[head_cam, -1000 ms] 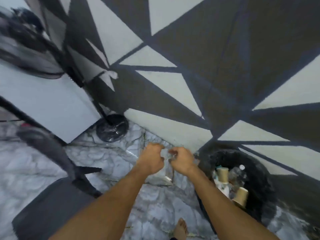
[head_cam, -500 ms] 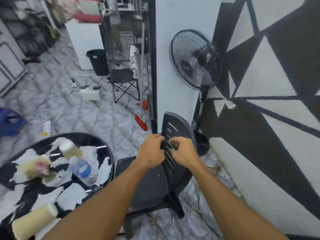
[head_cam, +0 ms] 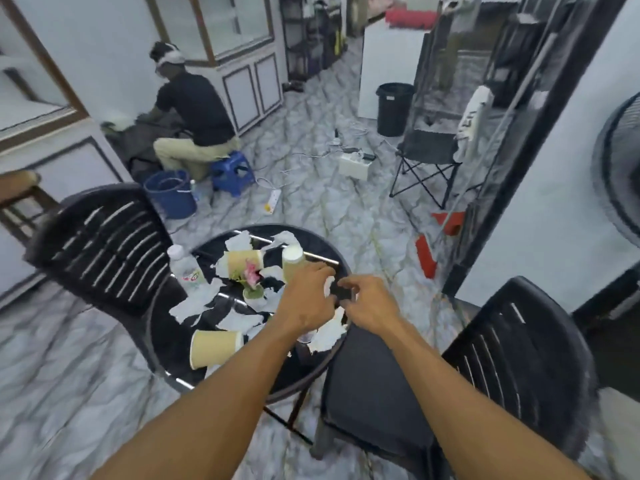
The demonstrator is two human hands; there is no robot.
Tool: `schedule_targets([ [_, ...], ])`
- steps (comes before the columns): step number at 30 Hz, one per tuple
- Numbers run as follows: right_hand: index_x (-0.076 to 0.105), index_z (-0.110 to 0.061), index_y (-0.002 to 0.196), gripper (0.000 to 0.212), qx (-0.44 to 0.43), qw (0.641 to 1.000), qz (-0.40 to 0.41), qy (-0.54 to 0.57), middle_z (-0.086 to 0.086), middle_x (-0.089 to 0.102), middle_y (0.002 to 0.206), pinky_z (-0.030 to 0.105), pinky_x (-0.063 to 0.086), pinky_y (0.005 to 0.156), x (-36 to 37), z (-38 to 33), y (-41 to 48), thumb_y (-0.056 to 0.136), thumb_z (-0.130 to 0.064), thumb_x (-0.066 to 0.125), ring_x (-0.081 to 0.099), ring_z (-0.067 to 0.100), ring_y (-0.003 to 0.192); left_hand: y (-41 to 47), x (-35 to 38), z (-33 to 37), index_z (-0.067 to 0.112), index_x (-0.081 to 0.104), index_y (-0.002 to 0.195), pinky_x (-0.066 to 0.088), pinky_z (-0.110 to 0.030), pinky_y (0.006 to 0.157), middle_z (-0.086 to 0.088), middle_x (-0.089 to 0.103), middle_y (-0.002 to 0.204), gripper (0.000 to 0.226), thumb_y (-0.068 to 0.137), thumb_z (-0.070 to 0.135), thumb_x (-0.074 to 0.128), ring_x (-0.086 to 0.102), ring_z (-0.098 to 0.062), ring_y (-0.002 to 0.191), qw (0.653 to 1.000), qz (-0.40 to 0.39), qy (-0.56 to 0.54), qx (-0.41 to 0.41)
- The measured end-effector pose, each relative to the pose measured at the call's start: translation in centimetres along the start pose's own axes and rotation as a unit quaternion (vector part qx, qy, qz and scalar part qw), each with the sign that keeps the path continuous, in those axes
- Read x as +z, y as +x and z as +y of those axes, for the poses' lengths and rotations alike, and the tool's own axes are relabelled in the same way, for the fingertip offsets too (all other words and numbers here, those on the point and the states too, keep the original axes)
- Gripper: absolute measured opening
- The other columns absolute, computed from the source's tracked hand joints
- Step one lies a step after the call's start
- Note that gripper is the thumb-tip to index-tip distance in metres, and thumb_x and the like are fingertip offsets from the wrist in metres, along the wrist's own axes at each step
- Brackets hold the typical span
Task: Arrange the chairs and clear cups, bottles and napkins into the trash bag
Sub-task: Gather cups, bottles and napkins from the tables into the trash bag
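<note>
Looked down on two black slatted chairs: the left chair beyond the table's left edge, the right chair close in on the right, seat tucked against the rim. Found the round black table between them, littered all over.

Found the left hand and the right hand stretched out side by side over the table's near-right part. Noted the fingers of both curled, tips almost meeting. Glimpsed something small and dark between them, but could not tell whether it was pinched or merely seen through the gap.

Placed the bottle upright at the far-left rim, well apart from both hands. Marked the standing cup just beyond the left hand's knuckles. Marked the tipped cup on its side by the near-left rim, long axis running left to right, down and left of the left hand.

Spotted the napkin scrap right under the two wrists, beside the right chair's seat, with more scraps strewn across the middle. Saw no trash bag anywhere in view.

Judged the napkin scrap the closest pick: directly below the fingers, within reach of either hand. Judged the cups better suited to the left hand, being on its side.
</note>
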State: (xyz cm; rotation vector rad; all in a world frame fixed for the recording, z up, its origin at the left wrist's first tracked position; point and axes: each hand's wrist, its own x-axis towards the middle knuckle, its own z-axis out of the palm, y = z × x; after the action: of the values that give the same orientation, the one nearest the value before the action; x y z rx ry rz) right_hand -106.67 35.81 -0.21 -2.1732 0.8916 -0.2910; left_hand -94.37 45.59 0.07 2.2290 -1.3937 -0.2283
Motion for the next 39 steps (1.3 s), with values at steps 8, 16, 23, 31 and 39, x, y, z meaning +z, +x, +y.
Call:
schedule_targets([
  [8,0.065,-0.018,0.125,0.048,0.001,0.994,-0.103,-0.045,-0.003,0.066,0.122,0.031,0.049,0.097,3.7,1.1,2.2,0.077,-0.010,0.065,0.060,0.015,0.113,-2.5,0.5,-6.0,0.031,0.051,0.124,0.053,-0.037,0.082,0.009,0.062,0.105,0.076,0.055,0.039,0.081,0.057,-0.017,0.098,0.984,0.010,-0.073,-0.162],
  [16,0.067,-0.020,0.120,0.041,0.076,0.992,-0.093,-0.042,-0.004,0.068,0.111,0.029,0.052,0.091,3.0,3.4,1.7,0.080,-0.009,0.064,0.064,0.013,0.102,-1.2,4.6,-6.9,0.030,0.055,0.093,0.048,-0.028,0.068,0.013,0.064,0.088,0.047,0.059,0.019,0.085,0.063,-0.018,0.084,0.963,-0.012,-0.167,-0.210],
  [23,0.062,-0.017,0.128,0.045,0.126,0.989,-0.012,-0.082,0.002,0.061,0.131,0.031,0.046,0.100,-1.8,4.9,0.5,0.083,-0.013,0.064,0.056,0.019,0.121,4.1,1.9,-0.1,0.033,0.058,0.101,0.053,-0.036,0.073,0.015,0.062,0.086,0.031,0.074,0.031,0.074,0.061,-0.013,0.083,0.991,-0.024,-0.128,-0.018],
  [31,0.073,-0.019,0.102,0.026,0.219,0.951,0.195,-0.093,-0.001,0.073,0.104,0.035,0.055,0.086,-14.5,9.3,-8.5,0.078,-0.019,0.063,0.067,0.022,0.097,6.3,3.7,16.7,0.031,0.061,0.099,0.049,-0.029,0.068,0.019,0.058,0.081,0.037,0.071,0.021,0.081,0.060,-0.015,0.082,0.958,-0.058,-0.204,0.191],
  [39,0.071,-0.024,0.108,0.034,0.363,0.854,0.364,-0.081,-0.002,0.070,0.111,0.038,0.054,0.089,-23.1,17.2,-29.4,0.074,-0.020,0.066,0.064,0.022,0.103,-2.4,10.5,36.6,0.036,0.055,0.106,0.055,-0.042,0.077,0.008,0.065,0.093,0.047,0.070,0.021,0.080,0.061,-0.023,0.086,0.875,-0.162,-0.245,0.384],
])
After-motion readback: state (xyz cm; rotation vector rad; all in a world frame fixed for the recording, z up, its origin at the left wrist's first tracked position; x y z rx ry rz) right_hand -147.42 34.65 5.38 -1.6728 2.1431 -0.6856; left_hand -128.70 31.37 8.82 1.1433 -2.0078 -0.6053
